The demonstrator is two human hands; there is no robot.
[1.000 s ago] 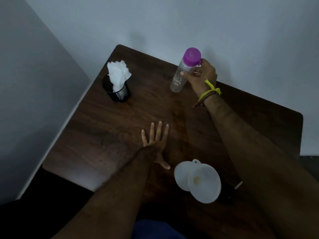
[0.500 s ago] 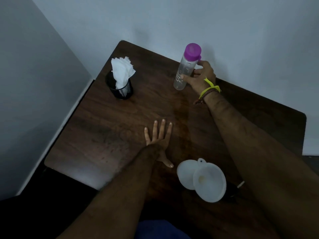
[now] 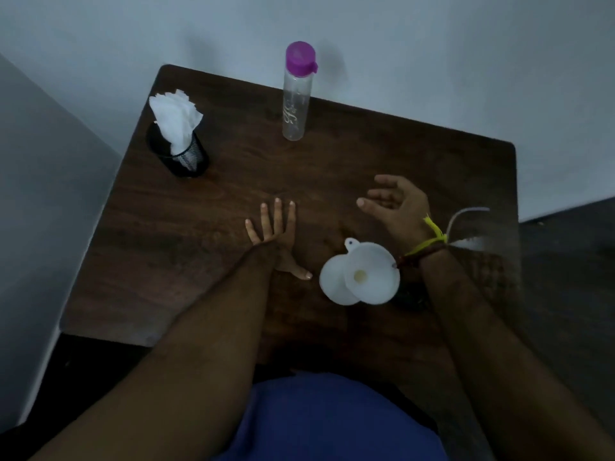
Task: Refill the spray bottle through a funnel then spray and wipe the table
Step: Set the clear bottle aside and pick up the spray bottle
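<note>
While our blue-clad lap fills the bottom of the view, we keep the left hand (image 3: 274,234) flat on the dark wooden table (image 3: 382,154), fingers straight and spread, just as it lay a second ago. Just beside it sits the white funnel (image 3: 371,277), seated in something dark that we cannot make out beneath it; a pale dip tube (image 3: 464,217) lying behind the right wrist suggests the spray head is off, but the spray bottle itself is hidden from us. Our right hand (image 3: 396,202) has let go of the purple-capped water bottle (image 3: 296,94) and drawn back toward the funnel, fingers loosely curled around nothing. That bottle now stands upright and capped near the far edge, well apart from both hands. We judge that no pouring has begun. At far left, white tissues (image 3: 174,116) rise from a black mesh cup (image 3: 183,158).
</note>
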